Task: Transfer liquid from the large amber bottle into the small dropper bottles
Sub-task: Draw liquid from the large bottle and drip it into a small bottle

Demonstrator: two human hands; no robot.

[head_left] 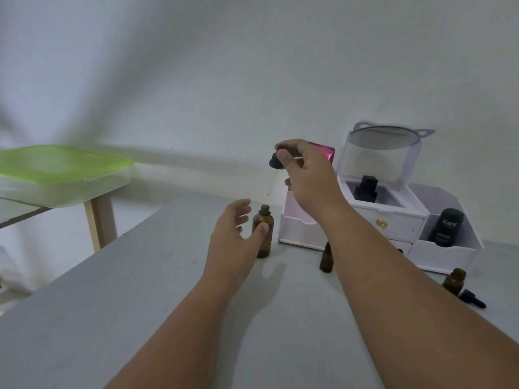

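Observation:
The large amber bottle (263, 234) stands uncapped on the grey table (140, 290). My left hand (233, 237) is spread open around its left side, the thumb touching the glass. Above and to the right, my right hand (306, 178) pinches a black dropper cap (276, 160) in the air, its thin glass tube hard to make out. A small amber dropper bottle (326, 258) stands partly hidden behind my right forearm. Another small open amber bottle (454, 280) stands at the right, with a black dropper cap (473, 298) lying beside it.
A white drawer organiser (387, 217) with a mirror (379, 137) stands at the back right, holding a black bottle (365, 186), a dark tube (446, 227) and a pink box (323, 151). At the left, a green-lidded container (61, 175) rests on a side table.

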